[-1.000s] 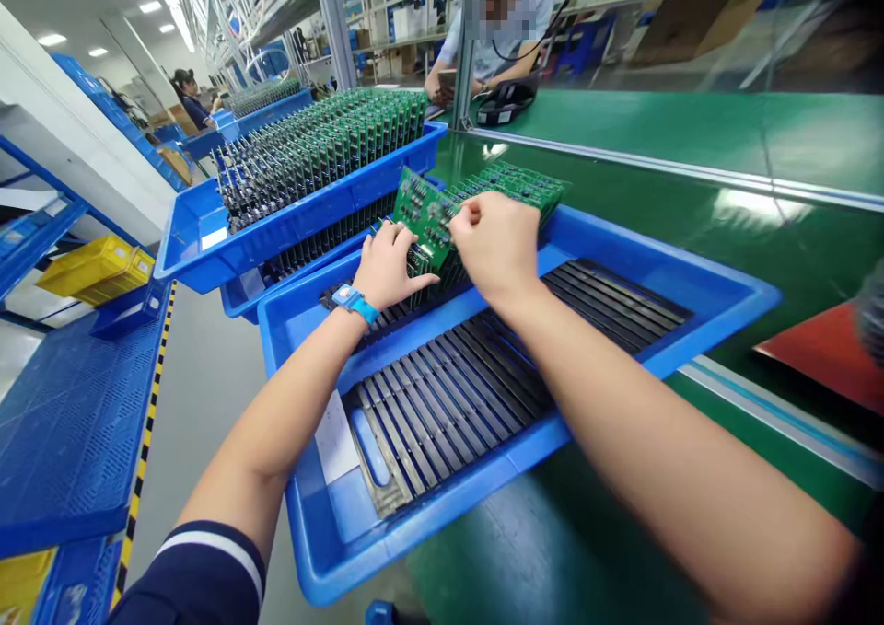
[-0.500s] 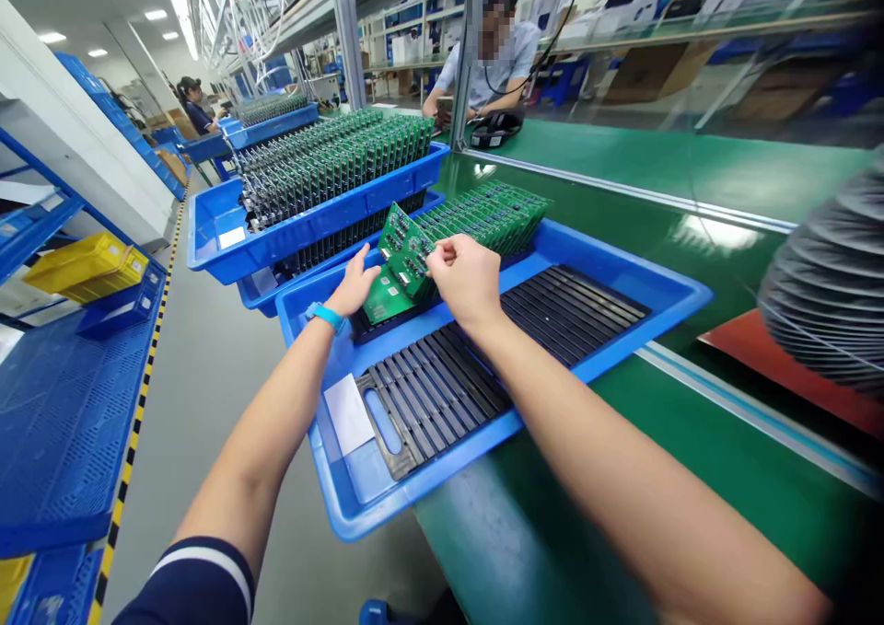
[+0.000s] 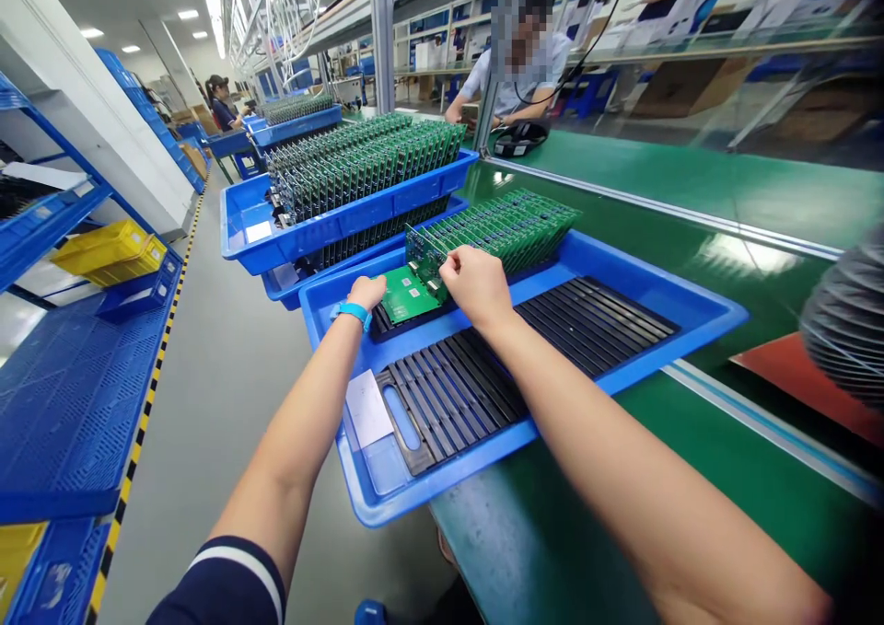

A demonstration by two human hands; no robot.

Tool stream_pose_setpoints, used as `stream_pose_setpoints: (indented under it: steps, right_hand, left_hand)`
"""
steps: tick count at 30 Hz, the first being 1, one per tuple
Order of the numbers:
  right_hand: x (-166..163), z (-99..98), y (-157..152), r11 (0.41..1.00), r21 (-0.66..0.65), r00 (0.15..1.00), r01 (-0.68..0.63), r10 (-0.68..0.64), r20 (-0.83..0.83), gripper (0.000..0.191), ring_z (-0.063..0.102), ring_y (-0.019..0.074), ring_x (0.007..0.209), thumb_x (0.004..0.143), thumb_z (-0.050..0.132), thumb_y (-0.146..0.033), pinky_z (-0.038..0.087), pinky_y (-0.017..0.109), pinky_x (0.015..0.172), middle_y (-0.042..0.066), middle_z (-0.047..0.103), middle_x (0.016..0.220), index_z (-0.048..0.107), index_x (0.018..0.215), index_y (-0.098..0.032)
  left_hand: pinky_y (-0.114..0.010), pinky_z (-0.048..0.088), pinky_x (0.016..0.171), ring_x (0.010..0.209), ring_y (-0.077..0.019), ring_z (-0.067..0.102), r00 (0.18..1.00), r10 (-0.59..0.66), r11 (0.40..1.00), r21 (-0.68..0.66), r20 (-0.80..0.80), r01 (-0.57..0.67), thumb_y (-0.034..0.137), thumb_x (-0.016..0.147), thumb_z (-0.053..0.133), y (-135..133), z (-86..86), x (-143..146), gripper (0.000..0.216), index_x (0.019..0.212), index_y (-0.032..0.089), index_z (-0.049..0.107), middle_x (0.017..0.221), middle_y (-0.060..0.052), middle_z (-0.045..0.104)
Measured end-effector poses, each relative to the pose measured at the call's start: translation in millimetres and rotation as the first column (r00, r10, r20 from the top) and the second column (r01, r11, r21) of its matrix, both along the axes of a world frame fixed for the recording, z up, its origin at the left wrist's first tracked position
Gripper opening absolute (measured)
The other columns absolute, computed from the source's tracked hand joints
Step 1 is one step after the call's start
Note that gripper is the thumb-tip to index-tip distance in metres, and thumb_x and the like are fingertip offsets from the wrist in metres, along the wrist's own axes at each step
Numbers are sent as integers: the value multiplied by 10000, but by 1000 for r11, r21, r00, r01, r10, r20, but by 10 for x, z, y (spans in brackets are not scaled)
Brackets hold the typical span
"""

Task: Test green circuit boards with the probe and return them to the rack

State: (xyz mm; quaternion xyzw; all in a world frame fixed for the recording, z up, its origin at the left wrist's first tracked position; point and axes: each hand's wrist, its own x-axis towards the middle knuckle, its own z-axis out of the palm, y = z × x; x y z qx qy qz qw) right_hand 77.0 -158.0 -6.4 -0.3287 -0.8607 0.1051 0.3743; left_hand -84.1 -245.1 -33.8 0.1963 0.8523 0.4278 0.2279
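Near tray [image 3: 697,329]: serving as clock centre, 12 pointing away from the wearer.
Upright boards [image 3: 515,229]: blocking 12, ranked closely.
Stacked trays [image 3: 314,235]: standing higher, barring 10 to 11.
Right hand [image 3: 478,286]: obstructing 11, forearm crossing overhead toward 4.
Slotted rack [image 3: 448,395]: lying low, leaving overhead room at 8 and 2.
Green bench [image 3: 691,238]: offering passage past the rim at 2, grey ribbed object [image 3: 853,326] standing at 3.

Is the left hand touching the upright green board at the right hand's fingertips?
Apart: the head view shows the left hand off to one side, with the white-patched board visible between it and the upright green board.
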Motion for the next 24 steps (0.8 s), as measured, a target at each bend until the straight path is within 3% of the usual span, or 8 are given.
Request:
stream_pose_setpoints:
  steps: [6,14,24]
  right_hand:
    - [-8,86,94,999,-11,999,31,-30,42,150,632,250,725,797,504,-90,429,329,702,139,695,769,645,754,-120]
    - [-82,53,55,999,-18,998,31,-30,60,170,628,229,713,807,485,-108,434,312,692,121,696,770,651,776,-126]
    - [-54,-108,8,997,-44,991,55,-49,122,162,639,251,685,793,507,-101,428,310,628,148,704,759,665,767,-128]
  left_hand:
    - [-410,540,829,992,-222,618,990,21,996,81,137,-32,314,941,596,66,41,87,303,1195,153,558,1179,-88,584]
    - [-384,556,788,949,-207,628,998,66,962,264,23,-70,303,946,588,-63,190,43,296,1198,151,551,1158,-85,589]
    - [-371,558,772,926,-204,635,992,-12,980,195,-122,36,304,940,599,209,217,73,293,1187,150,558,1126,-75,601]
